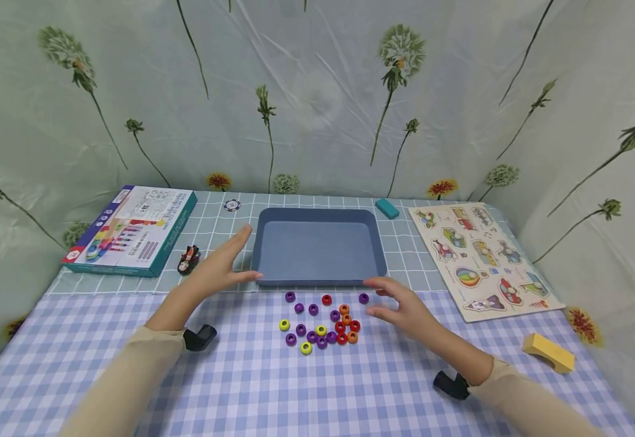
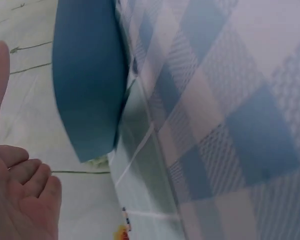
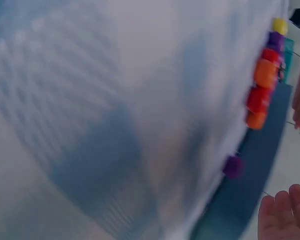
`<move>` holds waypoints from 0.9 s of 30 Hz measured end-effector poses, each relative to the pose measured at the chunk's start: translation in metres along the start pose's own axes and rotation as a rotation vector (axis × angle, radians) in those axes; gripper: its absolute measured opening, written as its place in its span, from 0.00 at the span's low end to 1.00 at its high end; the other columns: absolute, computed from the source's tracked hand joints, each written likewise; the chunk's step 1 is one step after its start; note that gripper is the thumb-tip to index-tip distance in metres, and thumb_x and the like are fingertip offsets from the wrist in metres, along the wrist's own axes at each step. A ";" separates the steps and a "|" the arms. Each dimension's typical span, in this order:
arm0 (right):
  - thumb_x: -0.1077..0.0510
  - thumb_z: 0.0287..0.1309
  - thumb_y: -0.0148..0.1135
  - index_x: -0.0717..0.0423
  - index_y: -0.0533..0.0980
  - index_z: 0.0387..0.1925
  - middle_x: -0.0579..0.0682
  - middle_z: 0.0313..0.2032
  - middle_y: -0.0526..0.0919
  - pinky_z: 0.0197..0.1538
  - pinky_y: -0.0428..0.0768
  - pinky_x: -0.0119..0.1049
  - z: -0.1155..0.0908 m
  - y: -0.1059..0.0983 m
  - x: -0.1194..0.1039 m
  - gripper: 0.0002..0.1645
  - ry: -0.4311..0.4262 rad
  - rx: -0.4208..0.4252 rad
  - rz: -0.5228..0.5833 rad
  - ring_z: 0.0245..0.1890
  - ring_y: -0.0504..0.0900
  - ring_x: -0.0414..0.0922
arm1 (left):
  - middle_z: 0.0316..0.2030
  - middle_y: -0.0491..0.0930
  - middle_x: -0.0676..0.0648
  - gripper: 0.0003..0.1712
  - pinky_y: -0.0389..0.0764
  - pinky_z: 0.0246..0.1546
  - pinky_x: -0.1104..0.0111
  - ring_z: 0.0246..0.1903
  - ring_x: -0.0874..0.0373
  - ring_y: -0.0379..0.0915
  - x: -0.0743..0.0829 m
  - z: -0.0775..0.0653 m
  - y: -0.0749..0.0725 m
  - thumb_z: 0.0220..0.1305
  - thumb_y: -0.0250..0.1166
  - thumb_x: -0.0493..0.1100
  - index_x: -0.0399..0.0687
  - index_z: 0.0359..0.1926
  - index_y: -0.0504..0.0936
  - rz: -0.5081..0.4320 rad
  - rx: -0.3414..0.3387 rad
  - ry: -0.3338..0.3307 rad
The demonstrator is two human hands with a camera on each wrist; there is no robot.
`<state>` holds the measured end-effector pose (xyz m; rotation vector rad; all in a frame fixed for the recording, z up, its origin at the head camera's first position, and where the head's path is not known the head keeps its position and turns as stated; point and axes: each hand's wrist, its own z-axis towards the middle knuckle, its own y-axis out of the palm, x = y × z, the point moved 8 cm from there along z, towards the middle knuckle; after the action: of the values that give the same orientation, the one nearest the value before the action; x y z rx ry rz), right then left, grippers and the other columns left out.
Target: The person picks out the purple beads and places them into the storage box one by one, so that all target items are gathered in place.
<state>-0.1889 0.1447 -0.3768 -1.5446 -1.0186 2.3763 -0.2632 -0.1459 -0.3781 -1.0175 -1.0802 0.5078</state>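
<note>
A shallow blue-grey tray (image 1: 320, 249) lies at the middle of the table. My left hand (image 1: 216, 267) is at its left side, thumb and fingers spread apart, thumb tip right by the near left corner. My right hand (image 1: 405, 306) hovers by the near right corner, fingers loosely bent with nothing between them. In front of the tray several ring-like beads are scattered: purple (image 1: 313, 309), red (image 1: 326, 300), orange (image 1: 344, 309) and yellow (image 1: 284, 325). One purple bead (image 1: 363, 298) sits apart, close to the right fingertips. In the right wrist view, beads (image 3: 264, 74) line up before the tray (image 3: 270, 130).
At the left are a boxed toy set (image 1: 132, 230) and a small dark figure (image 1: 189, 260). A round chip (image 1: 232, 205) and a teal block (image 1: 387, 209) lie behind. On the right are a picture puzzle board (image 1: 481, 261) and a yellow arch block (image 1: 549, 352).
</note>
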 end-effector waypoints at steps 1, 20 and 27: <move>0.58 0.42 0.61 0.60 0.68 0.47 0.51 0.46 0.71 0.47 0.69 0.38 0.001 0.003 0.003 0.27 0.011 -0.006 0.005 0.45 0.69 0.47 | 0.62 0.37 0.45 0.58 0.48 0.55 0.56 0.59 0.48 0.38 -0.001 0.002 0.003 0.38 0.60 0.64 0.50 0.62 0.36 -0.015 -0.007 -0.001; 0.64 0.43 0.59 0.55 0.74 0.39 0.45 0.38 0.75 0.38 0.73 0.26 0.006 0.023 0.042 0.15 0.163 -0.086 -0.055 0.36 0.73 0.38 | 0.60 0.44 0.40 0.56 0.51 0.54 0.54 0.58 0.46 0.41 -0.015 0.005 0.026 0.37 0.62 0.61 0.41 0.62 0.44 -0.186 -0.068 -0.117; 0.63 0.43 0.60 0.54 0.75 0.35 0.44 0.34 0.76 0.36 0.73 0.24 0.006 0.019 0.041 0.12 0.199 -0.085 -0.042 0.32 0.73 0.37 | 0.60 0.45 0.39 0.55 0.52 0.53 0.54 0.57 0.45 0.42 -0.015 0.006 0.027 0.38 0.64 0.57 0.40 0.61 0.44 -0.209 -0.070 -0.133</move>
<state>-0.2090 0.1460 -0.4181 -1.7296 -1.1081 2.1256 -0.2717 -0.1422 -0.4087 -0.9283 -1.3146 0.3746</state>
